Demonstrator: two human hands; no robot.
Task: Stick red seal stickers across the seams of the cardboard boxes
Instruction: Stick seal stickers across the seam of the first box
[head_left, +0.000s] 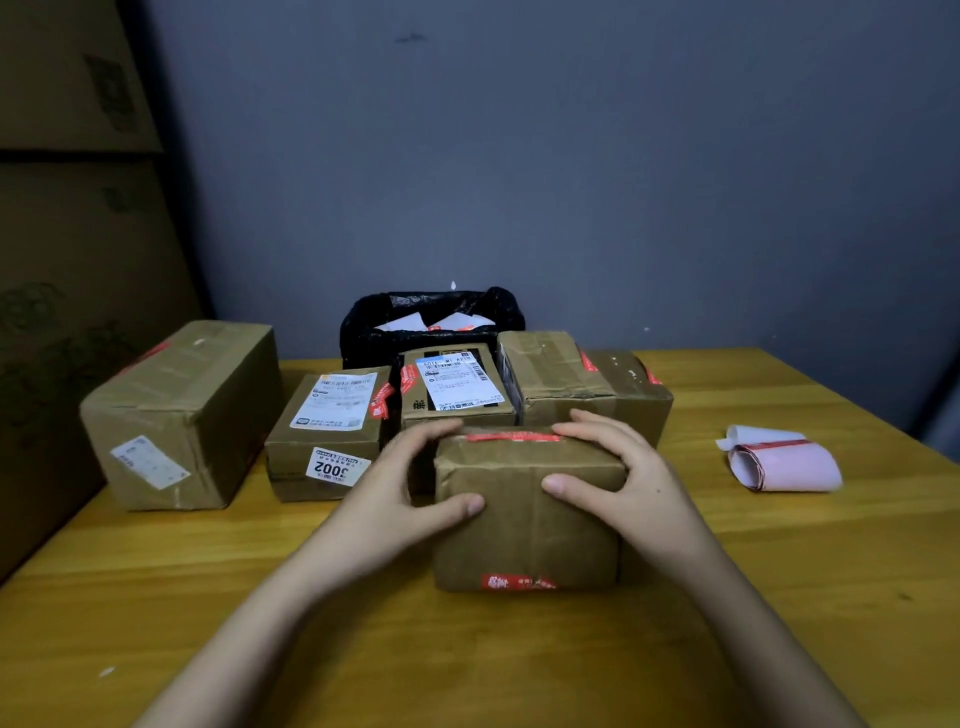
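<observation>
Head view. A small brown cardboard box wrapped in glossy clear tape (527, 512) sits at the centre of the yellow wood-grain table (156, 597). The left hand (400, 486) and right hand (618, 470) grip its two sides, thumbs on the top face and fingers curled over the far edge. One red seal sticker (511, 437) lies along the far top edge; another (517, 582), with white print too blurred to read, crosses the near lower edge. Behind stand five more taped cartons bearing red seals; one low carton (327, 436) carries a white label reading "3002" upside down. A black plastic-lined bin (431, 322) holds white paper scraps. A curled strip of red stickers on white backing (782, 460) lies well apart to the right.
</observation>
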